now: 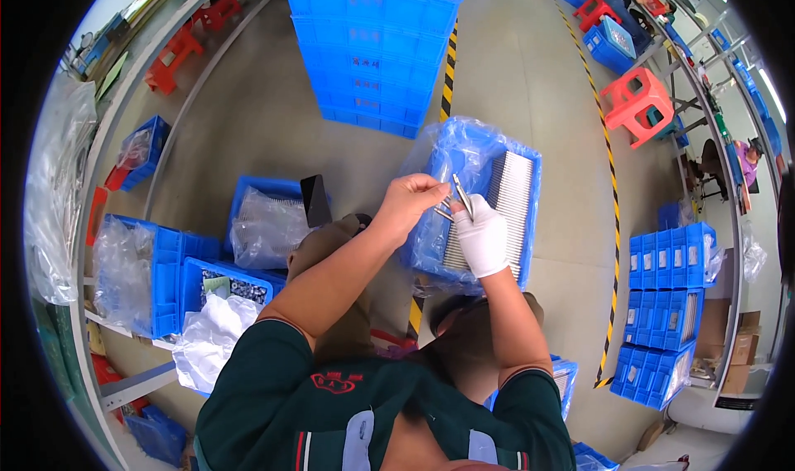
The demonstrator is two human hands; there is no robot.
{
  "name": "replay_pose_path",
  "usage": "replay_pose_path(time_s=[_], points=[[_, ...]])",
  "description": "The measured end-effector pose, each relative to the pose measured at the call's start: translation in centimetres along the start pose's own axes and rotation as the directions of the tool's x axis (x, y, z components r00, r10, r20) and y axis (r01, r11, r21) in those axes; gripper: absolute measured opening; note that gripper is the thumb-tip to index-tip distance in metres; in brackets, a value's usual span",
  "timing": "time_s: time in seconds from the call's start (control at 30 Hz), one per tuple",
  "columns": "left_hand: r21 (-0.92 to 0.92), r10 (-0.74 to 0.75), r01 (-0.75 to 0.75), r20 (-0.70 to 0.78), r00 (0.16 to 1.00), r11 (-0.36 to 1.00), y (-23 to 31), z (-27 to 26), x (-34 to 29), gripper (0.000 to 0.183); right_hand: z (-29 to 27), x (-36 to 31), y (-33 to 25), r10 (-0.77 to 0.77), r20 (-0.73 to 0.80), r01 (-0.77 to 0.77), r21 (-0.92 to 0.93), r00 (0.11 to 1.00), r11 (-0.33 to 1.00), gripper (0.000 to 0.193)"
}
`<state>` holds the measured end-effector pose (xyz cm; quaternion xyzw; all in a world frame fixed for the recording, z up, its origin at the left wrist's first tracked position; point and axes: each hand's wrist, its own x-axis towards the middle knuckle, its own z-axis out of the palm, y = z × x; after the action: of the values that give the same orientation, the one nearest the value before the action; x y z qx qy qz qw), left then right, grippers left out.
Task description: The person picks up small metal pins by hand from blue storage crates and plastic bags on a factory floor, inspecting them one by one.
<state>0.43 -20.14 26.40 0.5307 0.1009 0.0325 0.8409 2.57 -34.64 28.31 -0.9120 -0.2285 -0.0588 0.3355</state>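
Observation:
My left hand [410,202] is bare. Its thumb and fingertips pinch together beside the right hand; what they hold is too small to make out. A white glove covers most of my right hand [482,237], which is closed around a slim pointed metal tool [462,193], tip upward. Thin metal pieces [443,209] show between the two hands. Both hands are above a blue crate [536,185] lined with clear plastic [464,140]. Rows of thin, pale metal parts [515,185] stand packed in its right side and near end.
Tall stacked blue crates [368,65] stand ahead. At left, a crate holds bagged parts [269,227], with a black phone-like slab [315,200] at its edge. Crumpled white sheeting [217,338] lies near my left arm. Red stools [638,106] and more crates [662,318] are right.

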Motion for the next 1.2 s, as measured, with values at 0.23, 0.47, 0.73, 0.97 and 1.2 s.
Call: replay_pose_path(time_s=[0.23,0.47,0.73,0.97,1.2], points=[[-0.032,-0.058,0.060,0.075,0.996,0.998,1.4,-1.5,0.9,0.018,-1.7,0.1,-0.6,0.163,0.517,-0.518,0.677,0.840,0.522,0.025],[0.087,-0.038,0.027,0.131,0.991,0.996,2.4,-1.3,0.6,0.015,-2.3,0.3,0.0,0.165,0.623,-0.622,0.647,0.765,0.441,0.024],[0.091,0.021,-0.030,0.104,0.994,0.995,1.5,-1.6,0.4,0.013,-2.2,0.2,-0.4,0.204,0.555,-0.585,0.700,0.807,0.410,0.024],[0.100,-0.039,0.025,0.141,0.989,0.995,2.7,-1.5,0.5,0.015,-2.1,0.3,0.1,0.166,0.597,-0.584,0.622,0.785,0.521,0.026],[0.157,-0.043,0.016,0.174,0.984,0.987,2.7,-1.9,0.4,0.016,-2.2,0.2,0.2,0.132,0.603,-0.582,0.654,0.787,0.483,0.028]])
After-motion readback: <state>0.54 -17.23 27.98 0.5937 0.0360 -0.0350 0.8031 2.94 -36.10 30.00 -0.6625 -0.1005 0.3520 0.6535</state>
